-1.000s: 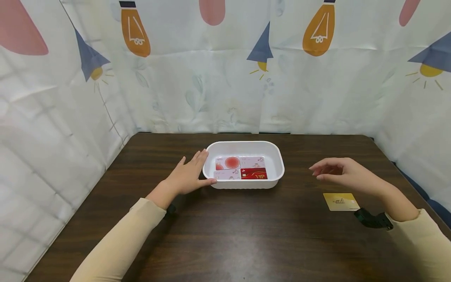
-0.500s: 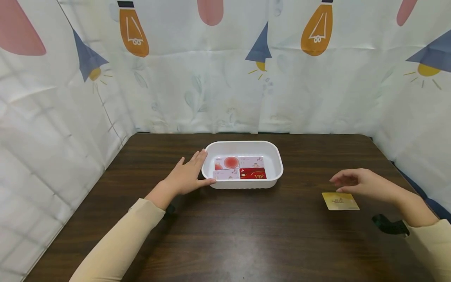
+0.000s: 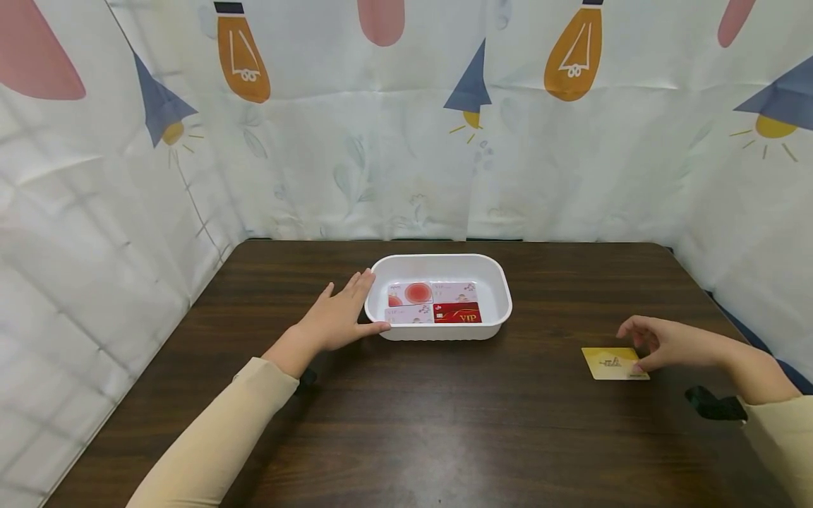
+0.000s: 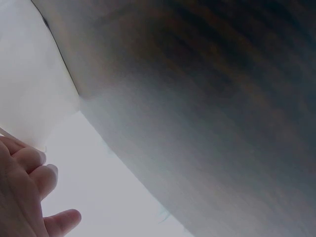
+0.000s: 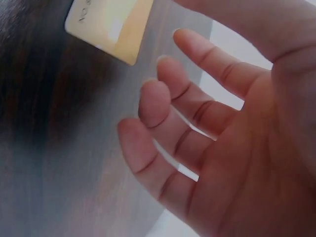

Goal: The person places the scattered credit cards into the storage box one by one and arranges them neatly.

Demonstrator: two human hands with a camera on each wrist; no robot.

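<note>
A white plastic tray (image 3: 444, 331) stands near the back of the table with several VIP cards lying flat in it, one of them a red card (image 3: 457, 312). My left hand (image 3: 336, 317) rests against its left end, fingers spread along the rim and thumb at the front edge. On the right lies a gold card (image 3: 607, 362), flat on the wood. My right hand (image 3: 679, 343) is at that card's right edge, the thumb tip over its corner. In the right wrist view the fingers (image 5: 153, 103) are loosely bent and apart from the gold card.
The dark wooden table (image 3: 406, 416) runs back to a printed white curtain (image 3: 394, 162), which also hangs along both sides. A black wrist strap (image 3: 714, 406) shows below the right wrist.
My right hand has moved right and down toward the table, from beyond the gold card to its right edge. The left hand and the tray stay put.
</note>
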